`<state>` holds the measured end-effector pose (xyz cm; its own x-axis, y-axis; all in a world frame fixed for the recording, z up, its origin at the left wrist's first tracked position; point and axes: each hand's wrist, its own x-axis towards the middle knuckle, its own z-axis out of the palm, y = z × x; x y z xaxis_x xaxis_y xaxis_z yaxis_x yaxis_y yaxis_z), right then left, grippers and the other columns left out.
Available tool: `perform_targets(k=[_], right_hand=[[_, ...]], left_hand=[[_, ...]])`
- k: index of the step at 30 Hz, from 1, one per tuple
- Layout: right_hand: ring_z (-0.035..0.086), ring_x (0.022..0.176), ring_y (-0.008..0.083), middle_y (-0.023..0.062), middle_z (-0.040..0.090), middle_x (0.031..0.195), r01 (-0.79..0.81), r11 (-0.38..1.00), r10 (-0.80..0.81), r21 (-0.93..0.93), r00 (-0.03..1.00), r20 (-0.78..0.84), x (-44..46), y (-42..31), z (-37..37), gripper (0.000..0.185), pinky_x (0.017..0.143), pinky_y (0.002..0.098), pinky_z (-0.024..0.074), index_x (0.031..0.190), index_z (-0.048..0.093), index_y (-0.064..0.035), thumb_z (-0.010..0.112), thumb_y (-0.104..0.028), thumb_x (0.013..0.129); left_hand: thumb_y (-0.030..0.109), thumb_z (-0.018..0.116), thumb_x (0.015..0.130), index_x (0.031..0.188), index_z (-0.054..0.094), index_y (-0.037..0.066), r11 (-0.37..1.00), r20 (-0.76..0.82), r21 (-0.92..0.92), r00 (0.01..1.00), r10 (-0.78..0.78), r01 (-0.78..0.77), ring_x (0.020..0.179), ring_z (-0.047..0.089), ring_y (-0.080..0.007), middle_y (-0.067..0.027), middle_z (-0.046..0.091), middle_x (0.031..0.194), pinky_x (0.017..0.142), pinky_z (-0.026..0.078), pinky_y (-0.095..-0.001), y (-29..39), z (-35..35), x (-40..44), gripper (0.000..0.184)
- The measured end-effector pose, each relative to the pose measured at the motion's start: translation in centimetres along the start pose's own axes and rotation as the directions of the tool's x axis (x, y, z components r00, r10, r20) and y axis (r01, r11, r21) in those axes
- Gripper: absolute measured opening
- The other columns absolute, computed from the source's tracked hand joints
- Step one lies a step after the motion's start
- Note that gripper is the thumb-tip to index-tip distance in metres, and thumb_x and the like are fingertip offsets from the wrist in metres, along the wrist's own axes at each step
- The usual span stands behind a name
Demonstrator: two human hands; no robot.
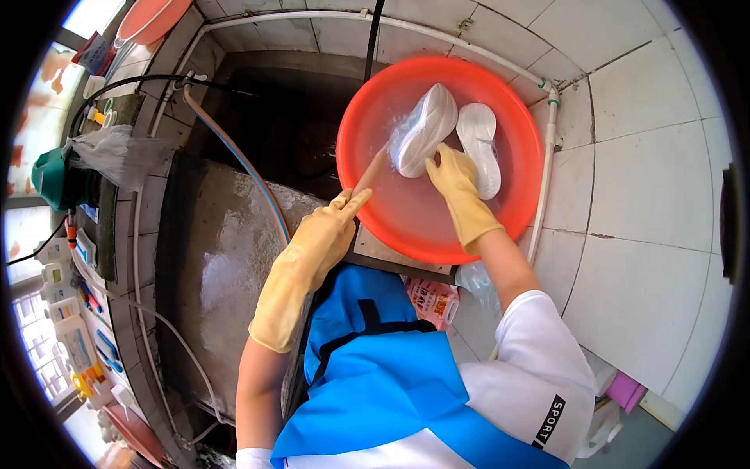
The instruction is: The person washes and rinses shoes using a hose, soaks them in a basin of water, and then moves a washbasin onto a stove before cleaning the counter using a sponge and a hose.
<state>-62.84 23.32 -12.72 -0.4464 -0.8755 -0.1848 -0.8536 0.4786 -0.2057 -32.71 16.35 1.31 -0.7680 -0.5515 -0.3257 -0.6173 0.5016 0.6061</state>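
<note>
My left hand (319,236), in a yellow rubber glove, is closed around a brownish hose (369,173). Its end points at a white shoe (428,129), where water seems to splash along the near side. My right hand (457,181), gloved the same way, grips that shoe by its lower end, though part of the grip is hidden. The shoe is tilted inside a red basin (445,252) with cloudy water. A second white shoe (479,148) lies just right of it, sole up.
A concrete sink (226,273) with a dark basin is on the left. White pipes (547,172) run along the tiled wall. Bottles (74,340) and a green pump-like device (51,178) line the left ledge. A pink bag (433,301) sits below the red basin.
</note>
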Motion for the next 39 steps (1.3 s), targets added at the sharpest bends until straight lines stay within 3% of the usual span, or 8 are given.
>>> perform_targets(k=[2,6,8,11,15,21,27,39], right_hand=[[0.07,0.102,0.0352,0.0181,0.075,0.1,-0.27,0.939,0.294,0.211,0.952,-0.089,1.5,-1.8,0.6,0.048,0.094,0.0482,0.0508,0.125,0.067,-0.0089,0.067,-0.043,0.091],[0.069,0.103,0.0393,0.0226,0.074,0.098,-0.359,0.892,0.417,0.273,0.887,-0.197,4.5,-5.0,0.2,0.066,0.094,0.0483,0.0507,0.138,0.059,-0.0066,0.069,-0.049,0.089],[0.061,0.119,0.0425,0.0271,0.07,0.113,-0.39,0.87,0.454,0.303,0.872,-0.183,5.3,-5.7,1.4,0.076,0.103,0.0498,0.0454,0.147,0.05,-0.0074,0.07,-0.05,0.088],[0.037,0.144,0.0448,0.0326,0.041,0.151,-0.519,0.784,0.581,0.341,0.807,-0.109,5.9,-7.0,2.2,0.101,0.12,0.0537,0.026,0.163,0.022,-0.0118,0.074,-0.051,0.086],[0.038,0.147,0.044,0.0298,0.037,0.158,-0.625,0.691,0.669,0.364,0.744,0.006,6.4,-5.5,3.4,0.112,0.122,0.0486,0.0303,0.166,0.017,-0.0127,0.08,-0.048,0.082],[0.058,0.133,0.0383,0.0256,0.052,0.148,-0.567,0.786,0.563,0.247,0.821,0.096,4.3,-3.3,0.9,0.102,0.108,0.0434,0.0496,0.163,0.029,-0.0135,0.081,-0.046,0.081],[0.055,0.136,0.038,0.0262,0.05,0.152,-0.515,0.829,0.444,0.218,0.843,0.305,1.4,-1.2,0.8,0.104,0.111,0.0443,0.0465,0.163,0.026,-0.0097,0.083,-0.039,0.08],[0.041,0.147,0.0409,0.0311,0.04,0.158,-0.462,0.761,0.321,0.455,0.878,0.356,1.2,2.4,4.8,0.116,0.121,0.042,0.035,0.165,0.012,-0.0039,0.085,-0.026,0.078]], left_hand=[[0.008,0.046,0.101,0.153,0.046,0.014,1.0,0.013,0.014,1.0,-0.011,0.011,0.125,0.059,-0.0428,-0.0245,0.051,0.15,0.106,0.05,-0.0472,0.2,-0.2,0.2,0.053],[0.007,0.043,0.101,0.154,0.045,0.014,0.998,0.032,0.064,0.999,-0.012,0.01,0.122,0.061,-0.0437,-0.0253,0.051,0.149,0.104,0.051,-0.0485,-0.1,-0.5,0.3,0.053],[0.008,0.043,0.101,0.153,0.045,0.014,0.996,0.037,0.087,0.999,-0.01,0.007,0.122,0.061,-0.044,-0.0255,0.051,0.149,0.104,0.051,-0.0484,-0.2,-0.7,0.1,0.053],[0.008,0.043,0.101,0.153,0.046,0.015,0.996,0.05,0.091,0.999,0.004,-0.009,0.121,0.061,-0.0447,-0.0257,0.051,0.15,0.105,0.051,-0.0483,-0.8,-0.2,-0.1,0.052],[0.009,0.046,0.1,0.153,0.046,0.018,0.996,0.058,0.091,0.998,-0.025,0.02,0.124,0.059,-0.0451,-0.0249,0.051,0.15,0.105,0.051,-0.0479,-1.3,0.2,-0.5,0.054],[0.007,0.049,0.097,0.153,0.046,0.018,0.999,0.041,0.034,0.999,-0.017,0.015,0.128,0.057,-0.0444,-0.0261,0.051,0.15,0.107,0.049,-0.0468,-1.7,0.3,-0.4,0.057],[0.008,0.05,0.097,0.154,0.045,0.014,0.998,0.029,0.055,0.999,0.031,-0.033,0.13,0.056,-0.0441,-0.0265,0.047,0.153,0.108,0.048,-0.047,-2.1,0.7,0.2,0.058],[0.014,0.055,0.096,0.154,0.045,0.012,0.992,0.162,0.106,0.986,0.045,-0.063,0.127,0.058,-0.044,-0.0283,0.047,0.153,0.107,0.05,-0.0486,-1.2,2.6,1.3,0.059]])
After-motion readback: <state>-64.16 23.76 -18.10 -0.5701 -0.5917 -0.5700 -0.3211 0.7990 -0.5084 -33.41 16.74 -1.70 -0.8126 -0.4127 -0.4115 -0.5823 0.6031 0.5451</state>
